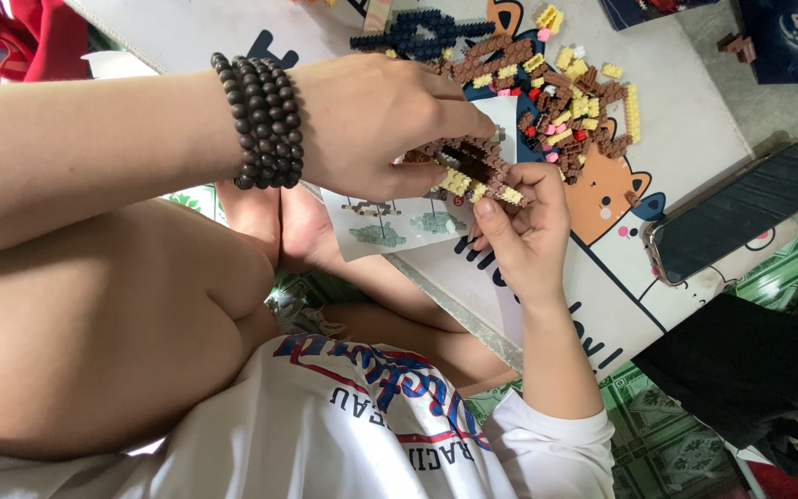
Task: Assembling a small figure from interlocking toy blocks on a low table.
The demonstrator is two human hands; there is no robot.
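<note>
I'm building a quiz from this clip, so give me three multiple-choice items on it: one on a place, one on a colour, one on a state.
1. Where does the phone lie?
A. on the lap
B. at the mat's edge, beyond the right hand
C. under the brick pile

2. What colour are the beads on the left wrist?
A. dark brown
B. white
C. bright green

3. How is the brick model held?
A. lying alone on the mat
B. gripped by one hand only
C. held between both hands

Answers:
1 B, the phone rests on the mat's edge, past the right hand.
2 A, the strands around the wrist are dark brown.
3 C, the left hand pinches it from above while the right hand's fingers support it from below.
</note>
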